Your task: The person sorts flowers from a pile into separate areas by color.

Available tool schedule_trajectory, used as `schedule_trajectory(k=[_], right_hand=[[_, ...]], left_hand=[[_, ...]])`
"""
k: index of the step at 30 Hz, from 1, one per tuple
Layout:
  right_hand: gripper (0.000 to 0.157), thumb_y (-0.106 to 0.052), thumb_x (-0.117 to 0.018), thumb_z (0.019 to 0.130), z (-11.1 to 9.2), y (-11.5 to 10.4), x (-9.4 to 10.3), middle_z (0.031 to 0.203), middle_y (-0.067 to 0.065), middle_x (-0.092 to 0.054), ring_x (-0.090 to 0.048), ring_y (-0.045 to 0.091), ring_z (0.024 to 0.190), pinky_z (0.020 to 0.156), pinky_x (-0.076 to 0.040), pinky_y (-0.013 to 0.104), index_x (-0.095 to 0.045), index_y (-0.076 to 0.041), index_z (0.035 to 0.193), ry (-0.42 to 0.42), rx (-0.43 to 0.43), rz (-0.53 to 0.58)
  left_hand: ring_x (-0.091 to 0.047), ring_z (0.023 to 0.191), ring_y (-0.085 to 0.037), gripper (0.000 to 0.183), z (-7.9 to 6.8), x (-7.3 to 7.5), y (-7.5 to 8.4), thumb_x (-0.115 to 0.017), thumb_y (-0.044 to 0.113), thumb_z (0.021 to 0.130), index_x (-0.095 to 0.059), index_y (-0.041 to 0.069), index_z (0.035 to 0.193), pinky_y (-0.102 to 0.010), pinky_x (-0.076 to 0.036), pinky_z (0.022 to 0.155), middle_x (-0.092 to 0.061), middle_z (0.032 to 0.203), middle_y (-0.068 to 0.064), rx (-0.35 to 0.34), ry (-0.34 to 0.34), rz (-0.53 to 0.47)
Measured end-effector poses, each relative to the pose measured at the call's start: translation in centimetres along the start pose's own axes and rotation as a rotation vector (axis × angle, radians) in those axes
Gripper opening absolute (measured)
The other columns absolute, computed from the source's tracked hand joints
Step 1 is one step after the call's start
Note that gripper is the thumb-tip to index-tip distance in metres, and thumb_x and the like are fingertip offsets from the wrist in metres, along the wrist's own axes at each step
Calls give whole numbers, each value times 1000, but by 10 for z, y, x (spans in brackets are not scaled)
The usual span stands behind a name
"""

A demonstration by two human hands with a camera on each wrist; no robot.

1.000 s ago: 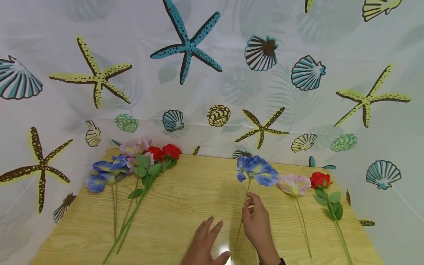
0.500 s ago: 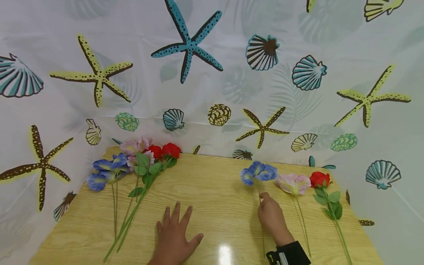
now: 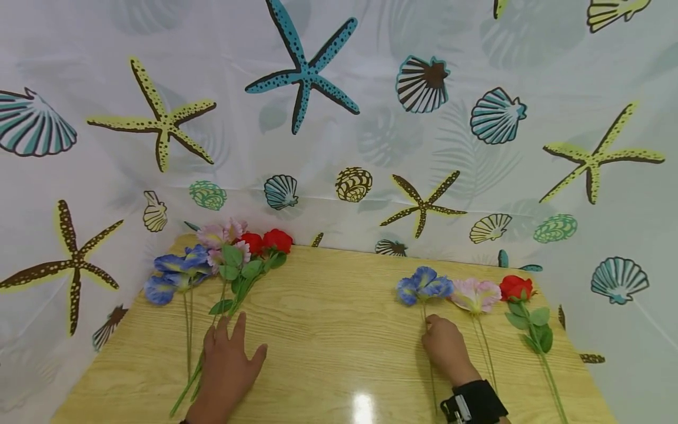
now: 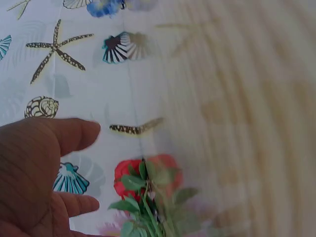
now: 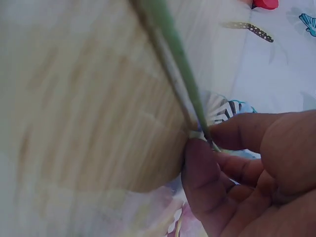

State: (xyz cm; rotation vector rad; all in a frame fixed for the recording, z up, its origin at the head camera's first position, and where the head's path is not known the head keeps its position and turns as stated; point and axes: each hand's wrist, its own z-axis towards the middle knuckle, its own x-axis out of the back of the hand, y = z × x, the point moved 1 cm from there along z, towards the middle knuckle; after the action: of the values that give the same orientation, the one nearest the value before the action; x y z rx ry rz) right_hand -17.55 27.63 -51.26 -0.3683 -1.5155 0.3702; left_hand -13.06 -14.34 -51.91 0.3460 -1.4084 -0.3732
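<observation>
My right hand pinches the thin stem of a blue artificial flower between thumb and fingers, low over the right half of the table. The right wrist view shows that green stem running up from the fingertips. Over on the left, my left hand has its fingers spread and holds nothing. It overlaps the stems of a bunch with red roses, pink flowers and blue flowers, hiding part of them. Red roses also show beyond the left fingers in the left wrist view.
Right of the held flower lie a pink flower and a single red rose with green leaves, stems toward the front. The wooden table meets a white curtain printed with starfish and shells along its back and sides.
The right hand has carried the blue flower rightward and lowered it beside the pink one. The left hand has moved left from mid-table to the bunch's stems.
</observation>
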Motion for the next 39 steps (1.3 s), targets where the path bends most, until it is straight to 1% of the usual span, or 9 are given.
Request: schedule_trajectory(k=[1,4,7,10,15,19,22,29,39], right_hand=[[34,4,-50,80,0,0,2,54,3,-46,-39,16,50,50,-35,32,-58,11,113,-15,-16,8],[34,-3,-53,84,-2,3,8,65,8,-55,-48,19,55,49,-38,34,-56,12,115,-19,-47,-11],[35,-11,-54,89,-5,5,17,90,18,-61,-59,29,76,62,-48,44,-56,10,116,15,-61,-56],[37,-17,-56,91,-9,5,26,106,24,-58,-59,36,88,70,-47,51,-55,8,119,50,-52,-82],[40,-19,-57,92,-21,4,42,121,29,-50,-55,42,96,74,-45,55,-53,5,123,86,-23,-77],[40,-20,-57,93,-32,4,52,124,28,-47,-54,41,98,72,-46,53,-52,3,125,119,-20,-28],[39,-20,-57,93,-38,3,57,122,26,-48,-54,39,97,70,-47,52,-52,2,124,145,-12,-6],[38,-22,-57,95,-45,-1,59,125,24,-46,-52,38,102,70,-48,50,-52,1,125,137,-15,26],[36,-23,-56,96,-51,-14,59,126,20,-47,-51,36,106,74,-47,52,-52,-2,126,137,-9,80]], left_hand=[[-20,119,-61,77,2,2,-4,-66,39,87,-32,-2,142,-71,-34,80,-23,134,-39,9,0,-1],[-27,114,-60,72,6,8,-12,-65,31,88,-32,-8,139,-67,-34,82,-27,129,-42,20,-8,4],[-30,110,-60,71,9,10,-18,-63,28,89,-29,-11,139,-65,-32,83,-30,124,-43,50,-57,-12],[-36,104,-60,69,10,11,-25,-63,20,90,-27,-12,139,-62,-39,77,-35,119,-41,79,-100,0],[-51,77,-47,55,9,15,-32,-60,-3,83,-37,-17,131,-50,-46,63,-46,101,-35,37,-95,52],[-54,68,-39,44,9,20,-33,-54,-11,81,-44,-18,123,-43,-47,55,-49,95,-33,34,-100,43],[-55,69,-37,34,9,23,-32,-52,-13,81,-50,-18,114,-42,-47,56,-49,92,-30,32,-103,43],[-48,59,-29,13,8,25,-36,-50,-12,77,-53,-10,89,-40,-42,50,-45,78,-19,34,-107,14],[-50,69,-34,28,10,34,-36,-48,-14,78,-49,-15,105,-43,-42,55,-48,87,-25,75,-153,-50]])
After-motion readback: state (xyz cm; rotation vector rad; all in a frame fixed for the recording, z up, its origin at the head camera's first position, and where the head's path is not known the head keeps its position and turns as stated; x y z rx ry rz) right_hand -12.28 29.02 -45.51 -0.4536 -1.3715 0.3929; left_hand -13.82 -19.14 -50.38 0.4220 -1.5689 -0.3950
